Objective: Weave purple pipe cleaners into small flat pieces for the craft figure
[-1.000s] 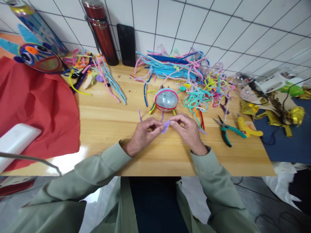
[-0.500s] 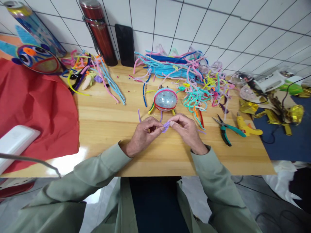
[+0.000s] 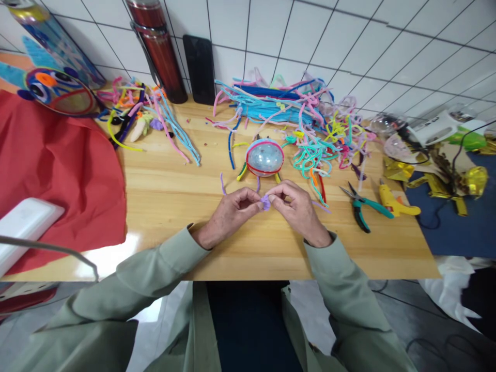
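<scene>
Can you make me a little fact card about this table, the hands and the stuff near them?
Left hand: pinching a small purple piece
Right hand: pinching the same piece
Just beyond the hands: clear dome edged in red
Right side: pliers, yellow glue gun
Back: colourful fuzzy sticks, black phone, red flask
Left side: red cloth, white object on it
</scene>
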### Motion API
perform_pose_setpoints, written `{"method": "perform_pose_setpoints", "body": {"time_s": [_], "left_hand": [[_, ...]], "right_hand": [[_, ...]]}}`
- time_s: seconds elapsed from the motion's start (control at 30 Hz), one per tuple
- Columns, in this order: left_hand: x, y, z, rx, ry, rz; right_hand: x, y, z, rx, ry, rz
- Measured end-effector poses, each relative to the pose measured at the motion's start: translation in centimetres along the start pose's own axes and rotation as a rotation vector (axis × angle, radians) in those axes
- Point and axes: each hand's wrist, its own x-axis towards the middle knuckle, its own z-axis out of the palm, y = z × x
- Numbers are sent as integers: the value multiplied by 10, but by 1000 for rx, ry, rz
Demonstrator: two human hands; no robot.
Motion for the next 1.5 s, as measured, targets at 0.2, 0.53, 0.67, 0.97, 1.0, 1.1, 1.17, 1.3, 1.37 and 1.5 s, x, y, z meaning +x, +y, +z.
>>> {"method": "perform_pose_setpoints", "body": {"time_s": [0.2,0.53,0.67,0.97,1.0,1.1,1.17,1.3,1.37,1.5], "left_hand": [[-1,0,0,-20,-46,-2],[-3,0,2,65,-9,45],[-4,-1,3,81,67,82],[-4,-1,6,116,158,176],[-4,0,6,118,163,182],[-4,-1,6,138,177,199],[-4,-1,6,148,185,209],[-4,-3,5,148,187,215],[-5,-3,5,151,192,220],[-5,-3,6,145,209,231]], "right_hand": [[-1,-3,-2,-44,-47,-87],[-1,-4,-1,-110,-36,-177],[-1,-5,1,-123,40,-166],[-2,-7,0,-133,100,-185],[-2,-7,0,-132,102,-190],[-2,-9,0,-138,107,-198],[-2,-9,1,-148,109,-204],[-3,-8,4,-166,117,-215],[-4,-6,5,-167,127,-212],[-4,-6,6,-152,131,-225]]}}
